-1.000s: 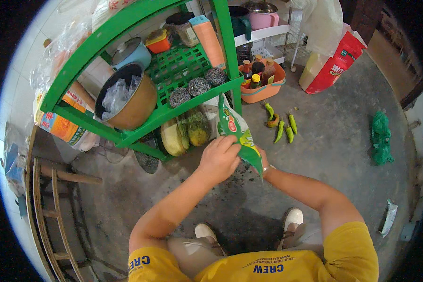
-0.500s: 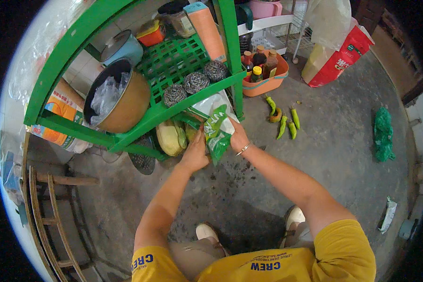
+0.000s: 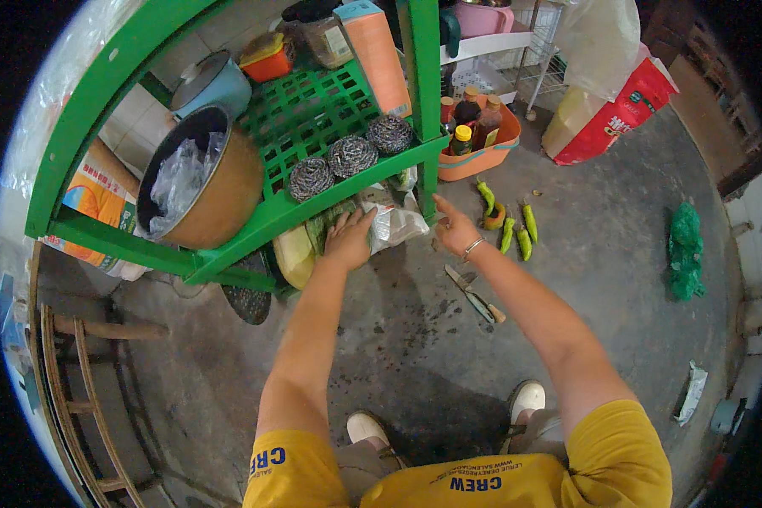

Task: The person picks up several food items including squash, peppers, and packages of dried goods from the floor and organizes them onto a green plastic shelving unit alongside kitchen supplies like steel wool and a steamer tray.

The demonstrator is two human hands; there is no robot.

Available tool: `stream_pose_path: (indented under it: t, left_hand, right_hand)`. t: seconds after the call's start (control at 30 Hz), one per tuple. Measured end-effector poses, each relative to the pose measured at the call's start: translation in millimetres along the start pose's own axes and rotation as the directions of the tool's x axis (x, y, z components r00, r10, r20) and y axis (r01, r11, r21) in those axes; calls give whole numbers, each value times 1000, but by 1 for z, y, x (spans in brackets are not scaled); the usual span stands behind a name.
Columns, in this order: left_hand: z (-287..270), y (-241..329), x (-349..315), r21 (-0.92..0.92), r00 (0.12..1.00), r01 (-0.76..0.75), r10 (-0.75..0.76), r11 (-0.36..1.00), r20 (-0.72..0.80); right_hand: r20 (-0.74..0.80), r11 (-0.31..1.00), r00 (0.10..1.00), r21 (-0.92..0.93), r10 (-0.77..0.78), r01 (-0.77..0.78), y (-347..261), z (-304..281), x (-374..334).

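A silvery-white plastic bag [image 3: 398, 223] lies under the front rail of the green shelf rack [image 3: 300, 201]. My left hand [image 3: 349, 240] reaches in at the bag's left side, fingers stretched out, between it and a pale, long vegetable [image 3: 296, 256]. Whether the fingertips touch the bag, I cannot tell. Just right of the bag and the rack's leg, my right hand [image 3: 457, 229] holds nothing. Its index finger is extended, and a bangle circles the wrist. On the floor below that hand lie slim tools, one knife-like [image 3: 476, 296].
Several green chili peppers [image 3: 506, 234] lie on the floor, right of my right hand. Behind them stand an orange basket of bottles [image 3: 483, 159] and a red-and-white sack [image 3: 605, 118]. The rack bears steel scrubbers [image 3: 352, 156] and a large pot [image 3: 229, 182]. Green netting [image 3: 687, 245] lies far right.
The green-and-white package that both hands held is now out of them, and a silvery bag shows under the rack. My right hand has moved right, uncovering the tools on the floor.
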State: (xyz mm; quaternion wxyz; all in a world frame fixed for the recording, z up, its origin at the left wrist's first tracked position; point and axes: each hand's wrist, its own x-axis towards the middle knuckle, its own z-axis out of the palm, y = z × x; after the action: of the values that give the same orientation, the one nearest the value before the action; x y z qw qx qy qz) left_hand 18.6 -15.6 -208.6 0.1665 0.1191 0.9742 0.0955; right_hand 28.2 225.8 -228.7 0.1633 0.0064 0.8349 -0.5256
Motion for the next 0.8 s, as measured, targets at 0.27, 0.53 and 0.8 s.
stream_pose_path:
  t: [0.27, 0.53, 0.8]
  left_hand:
    - [15, 20, 7, -23, 985, -76, 72, 997, -160]
    - [31, 40, 101, -427, 761, 5, -280, 904, -585]
    - [78, 40, 194, -502, 612, 192, -503, 843, -610]
  right_hand:
    - [-142, 982, 973, -70, -181, 173, 53, 12, 27]
    - [-287, 969, 949, 169, -128, 182, 36, -41, 21]
    - [-196, 932, 981, 359, 14, 59, 59, -62, 0]
